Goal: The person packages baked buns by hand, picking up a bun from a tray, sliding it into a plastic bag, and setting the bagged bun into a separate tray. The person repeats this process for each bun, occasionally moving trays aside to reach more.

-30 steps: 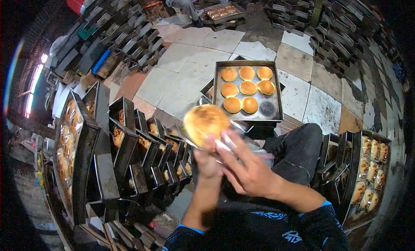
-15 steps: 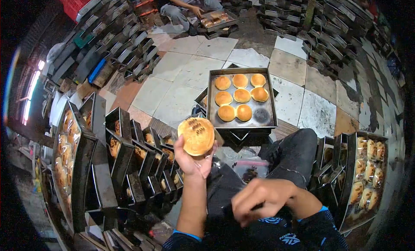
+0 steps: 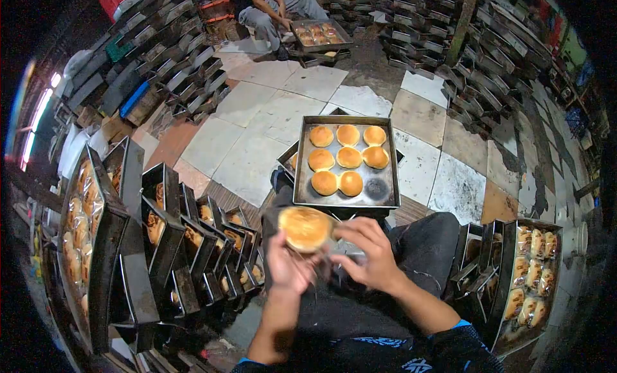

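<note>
A round golden bun (image 3: 304,229) rests in my left hand (image 3: 290,265), whose fingers are closed around its underside. My right hand (image 3: 371,252) is just right of the bun, its thumb and curled fingers apart, with fingertips close to the bun's edge. Motion blurs the space between the hands, where something clear like plastic shows faintly. Ahead of my hands stands a square metal tray (image 3: 347,204) with several plain buns (image 3: 349,157) on it. One dark round spot marks its bare front right corner.
Metal trays (image 3: 132,270) of buns lean in rows on my left. Another tray (image 3: 504,302) of wrapped, brown-marked buns tilts at my right. A person (image 3: 273,16) sits at the back beside a bun tray (image 3: 350,35). Stacked trays (image 3: 418,26) line the back.
The bun has come lower in my left hand, and its dark marks no longer show. My right hand has risen from my lap to the bun's right side, its fingers opening.
</note>
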{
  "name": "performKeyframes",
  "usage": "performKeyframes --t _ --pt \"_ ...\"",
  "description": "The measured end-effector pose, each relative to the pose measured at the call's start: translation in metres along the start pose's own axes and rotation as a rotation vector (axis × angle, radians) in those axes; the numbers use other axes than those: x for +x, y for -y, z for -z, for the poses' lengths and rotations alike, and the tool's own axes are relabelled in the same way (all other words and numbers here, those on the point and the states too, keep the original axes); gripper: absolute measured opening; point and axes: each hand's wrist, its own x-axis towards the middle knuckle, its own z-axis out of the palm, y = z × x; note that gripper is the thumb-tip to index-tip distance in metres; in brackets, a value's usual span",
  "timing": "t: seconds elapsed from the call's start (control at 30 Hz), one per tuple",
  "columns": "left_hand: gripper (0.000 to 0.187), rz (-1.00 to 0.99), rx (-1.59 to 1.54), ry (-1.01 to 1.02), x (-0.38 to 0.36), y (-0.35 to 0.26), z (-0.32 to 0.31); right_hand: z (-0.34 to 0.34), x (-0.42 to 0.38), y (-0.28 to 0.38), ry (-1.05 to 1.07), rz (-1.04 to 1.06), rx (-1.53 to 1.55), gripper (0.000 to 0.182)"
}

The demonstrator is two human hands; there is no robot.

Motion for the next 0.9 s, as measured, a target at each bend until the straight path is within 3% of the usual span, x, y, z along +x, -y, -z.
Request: performKeyframes --t 0.1,0.13,0.17,0.23,0.3,0.37,0.43,0.5,0.53,0.57,0.6,0.63,0.73,0.77,0.83,0.9 --pt "0.057 0.146 -0.278 -0.115 -0.024 0.032 -0.028 -0.004 0.0 0.008 -0.072 0.137 0.022 0.014" --pt "0.066 -0.036 0.097 -0.103 -0.017 0.066 0.028 -0.012 -0.004 0.003 -0.195 0.042 0.136 0.01" --pt "0.064 -0.43 0.51 -0.219 -0.019 0.072 0.013 -0.019 -0.005 0.001 -0.318 -0.05 0.25 0.006" --pt "0.045 -0.912 0.566 -0.245 -0.008 0.061 -0.008 -0.03 -0.013 -0.004 -0.386 -0.382 0.479 0.003" --pt "0.025 -0.999 1.157 -0.049 -0.02 0.016 0.013 -0.026 -0.009 -0.001 -0.261 -0.457 0.472 0.006" --pt "0.01 -1.312 1.186 -0.184 -0.016 0.001 0.012 -0.016 0.014 0.016 -0.195 -0.372 0.444 0.009" --pt "0.01 -1.472 1.272 -0.113 -0.03 -0.03 0.022 -0.001 0.036 0.025 -0.105 0.066 0.042 0.015" --pt "0.011 -1.489 1.378 -0.153 -0.025 -0.044 0.046 -0.033 0.019 -0.005 -0.238 0.262 0.145 0.02" --pt "0.011 -1.51 1.467 -0.193 -0.021 -0.045 0.058 -0.056 0.019 -0.024 -0.138 0.087 0.155 0.018" --pt "0.01 -1.355 1.58 -0.376 -0.015 -0.04 0.066 -0.079 0.019 -0.044 -0.036 -0.086 0.161 0.016" --pt "0.012 -1.321 1.587 -0.358 -0.011 -0.04 0.079 -0.093 0.018 -0.054 -0.006 -0.213 0.297 0.013" --pt "0.014 -1.293 1.593 -0.334 -0.006 -0.043 0.092 -0.098 0.014 -0.06 -0.007 -0.21 0.297 0.013" --pt "0.016 -1.25 1.532 -0.394 -0.012 -0.034 0.112 -0.101 0.005 -0.053 -0.033 -0.152 0.325 0.013" --pt "0.016 -1.236 1.534 -0.399 -0.013 -0.033 0.114 -0.102 0.007 -0.059 -0.033 -0.035 0.247 0.015" --pt "0.014 -1.28 1.516 -0.22 0.002 -0.035 0.107 -0.11 0.017 -0.062 -0.092 0.05 0.098 0.014" --pt "0.008 -1.269 1.482 -0.26 0.03 -0.026 0.101 -0.133 0.042 -0.063 -0.113 0.165 0.204 0.008"
